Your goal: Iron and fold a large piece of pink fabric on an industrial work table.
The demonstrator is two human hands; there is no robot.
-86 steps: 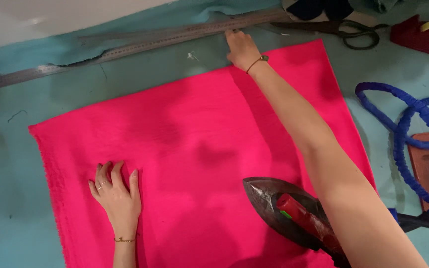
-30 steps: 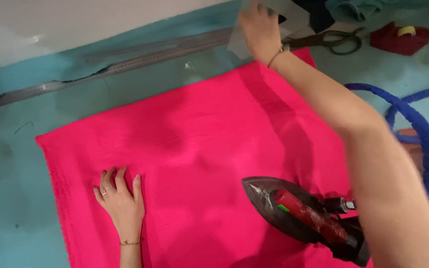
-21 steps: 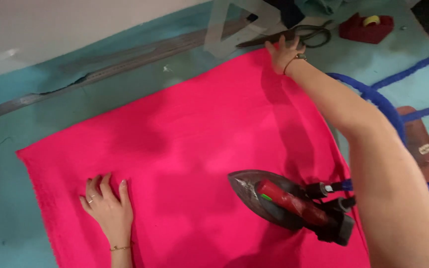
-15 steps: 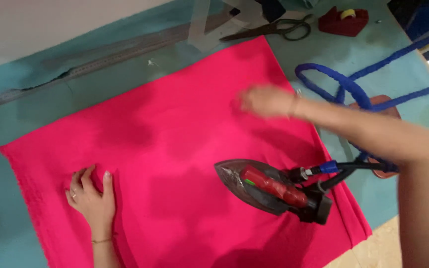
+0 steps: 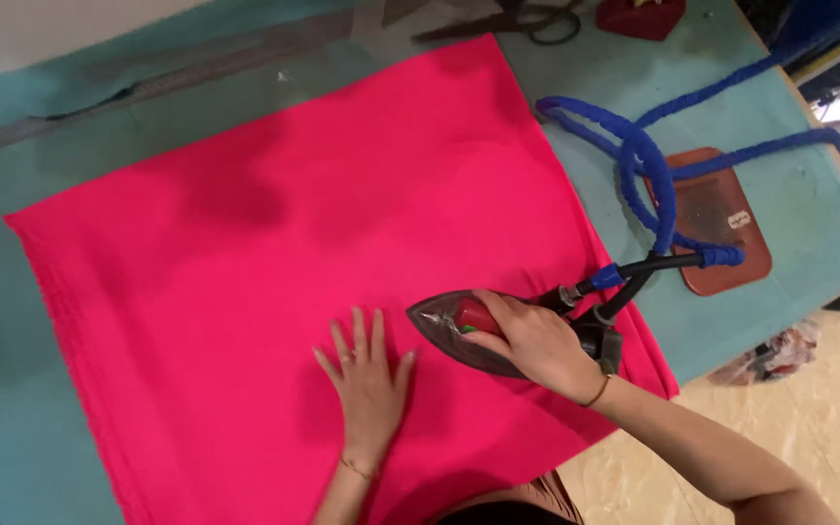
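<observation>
Pink fabric [image 5: 274, 253], one flat sheet, fills the frame's centre on a teal table [image 5: 809, 224]. One blue cord [image 5: 648, 160] loops at upper right. One iron [image 5: 498, 335] sits lower centre, right hand [image 5: 537, 342] closed around its handle. Left hand [image 5: 369, 381] lies flat beside it, fingers spread.

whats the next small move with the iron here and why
Probably slide the iron slowly left across the pink fabric. The right hand already grips its handle, its tip points that way, and the left hand lies flat on the cloth just beside it, so shift that hand clear first.
</observation>
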